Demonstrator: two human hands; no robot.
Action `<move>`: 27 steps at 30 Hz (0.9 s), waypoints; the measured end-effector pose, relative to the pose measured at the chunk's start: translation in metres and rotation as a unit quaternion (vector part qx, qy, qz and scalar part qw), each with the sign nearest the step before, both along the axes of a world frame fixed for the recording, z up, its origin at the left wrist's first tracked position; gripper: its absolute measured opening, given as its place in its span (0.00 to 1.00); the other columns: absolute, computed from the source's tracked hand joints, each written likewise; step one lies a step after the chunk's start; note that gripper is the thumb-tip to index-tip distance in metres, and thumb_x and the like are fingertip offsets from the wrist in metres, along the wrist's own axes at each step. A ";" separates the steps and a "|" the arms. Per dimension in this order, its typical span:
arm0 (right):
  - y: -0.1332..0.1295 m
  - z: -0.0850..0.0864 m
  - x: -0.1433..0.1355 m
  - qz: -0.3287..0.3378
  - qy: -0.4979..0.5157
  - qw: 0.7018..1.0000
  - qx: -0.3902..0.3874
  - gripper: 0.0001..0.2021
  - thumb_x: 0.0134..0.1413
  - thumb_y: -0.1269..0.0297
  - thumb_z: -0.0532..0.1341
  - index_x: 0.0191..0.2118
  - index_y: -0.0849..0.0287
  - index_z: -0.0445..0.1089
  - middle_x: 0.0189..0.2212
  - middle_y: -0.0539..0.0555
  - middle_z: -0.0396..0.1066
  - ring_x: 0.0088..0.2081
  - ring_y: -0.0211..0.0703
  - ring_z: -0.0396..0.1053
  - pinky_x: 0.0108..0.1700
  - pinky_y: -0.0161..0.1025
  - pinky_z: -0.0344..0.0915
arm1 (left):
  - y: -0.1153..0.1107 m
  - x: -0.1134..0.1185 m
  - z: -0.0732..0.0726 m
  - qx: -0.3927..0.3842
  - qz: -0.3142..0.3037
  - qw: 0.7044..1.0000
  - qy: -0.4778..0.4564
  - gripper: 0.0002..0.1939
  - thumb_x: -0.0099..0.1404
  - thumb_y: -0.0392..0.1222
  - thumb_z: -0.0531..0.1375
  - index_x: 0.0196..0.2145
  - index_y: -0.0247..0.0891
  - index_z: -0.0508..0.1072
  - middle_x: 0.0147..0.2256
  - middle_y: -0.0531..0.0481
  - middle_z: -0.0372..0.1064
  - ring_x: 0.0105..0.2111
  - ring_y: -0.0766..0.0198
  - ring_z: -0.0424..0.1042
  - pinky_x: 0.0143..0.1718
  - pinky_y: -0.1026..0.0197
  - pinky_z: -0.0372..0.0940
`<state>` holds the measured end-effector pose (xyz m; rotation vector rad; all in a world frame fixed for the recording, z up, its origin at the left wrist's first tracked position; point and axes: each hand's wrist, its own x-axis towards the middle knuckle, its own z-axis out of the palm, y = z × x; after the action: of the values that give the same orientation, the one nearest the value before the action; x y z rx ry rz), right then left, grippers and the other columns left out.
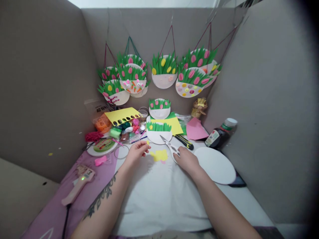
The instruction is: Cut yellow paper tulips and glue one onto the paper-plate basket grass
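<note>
My right hand is closed on the handles of a pair of white scissors, whose blades are parted and point up and left. A small piece of yellow paper is pinched in the fingertips of my left hand. Between the hands, yellow paper scraps and a small pink scrap lie on the white cloth. Just beyond the scissors is a paper-plate basket with green paper grass and one yellow egg shape.
Finished plate baskets hang on the back wall. On the right are a dark bottle, a white plate and a box cutter. A pink glue gun lies at left, near pompoms and yarn.
</note>
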<state>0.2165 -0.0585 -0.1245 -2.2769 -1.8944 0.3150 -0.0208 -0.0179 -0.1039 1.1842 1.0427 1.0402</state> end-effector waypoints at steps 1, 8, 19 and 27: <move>0.000 0.000 0.000 0.003 -0.008 1.000 0.011 0.15 0.54 0.54 0.53 0.38 0.61 0.65 0.37 0.61 0.69 0.38 0.49 0.67 0.33 0.38 0.57 | -0.001 0.000 -0.001 0.007 -0.006 1.000 0.008 0.14 0.51 0.48 0.62 0.30 0.34 0.69 0.26 0.51 0.69 0.21 0.71 0.63 0.19 0.70 0.54; -0.005 -0.001 -0.023 0.080 0.247 0.958 0.124 0.09 0.53 0.61 0.54 0.35 0.59 0.68 0.36 0.56 0.69 0.39 0.44 0.65 0.40 0.38 0.60 | -0.011 0.004 0.000 0.120 -0.069 0.978 0.154 0.12 0.55 0.46 0.58 0.32 0.37 0.77 0.30 0.47 0.72 0.26 0.65 0.67 0.25 0.66 0.60; -0.009 -0.011 -0.067 0.002 0.640 0.767 0.046 0.09 0.42 0.61 0.61 0.28 0.59 0.63 0.18 0.46 0.63 0.20 0.32 0.58 0.22 0.31 0.55 | -0.020 0.011 0.003 0.183 -0.121 0.956 0.195 0.12 0.59 0.41 0.54 0.38 0.37 0.74 0.34 0.48 0.74 0.33 0.62 0.70 0.34 0.64 0.63; -0.007 -0.008 -0.063 -0.065 0.777 0.612 -0.134 0.04 0.39 0.68 0.59 0.25 0.62 0.64 0.15 0.46 0.60 0.15 0.28 0.55 0.17 0.26 0.49 | -0.026 0.016 0.009 0.261 -0.156 0.932 0.196 0.08 0.58 0.39 0.56 0.31 0.39 0.76 0.33 0.47 0.72 0.36 0.62 0.69 0.37 0.63 0.62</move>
<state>0.1540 -0.0657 -0.1324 -1.0806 -0.6461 1.8219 -0.0044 -0.0437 -0.0948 1.9854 0.8522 0.8655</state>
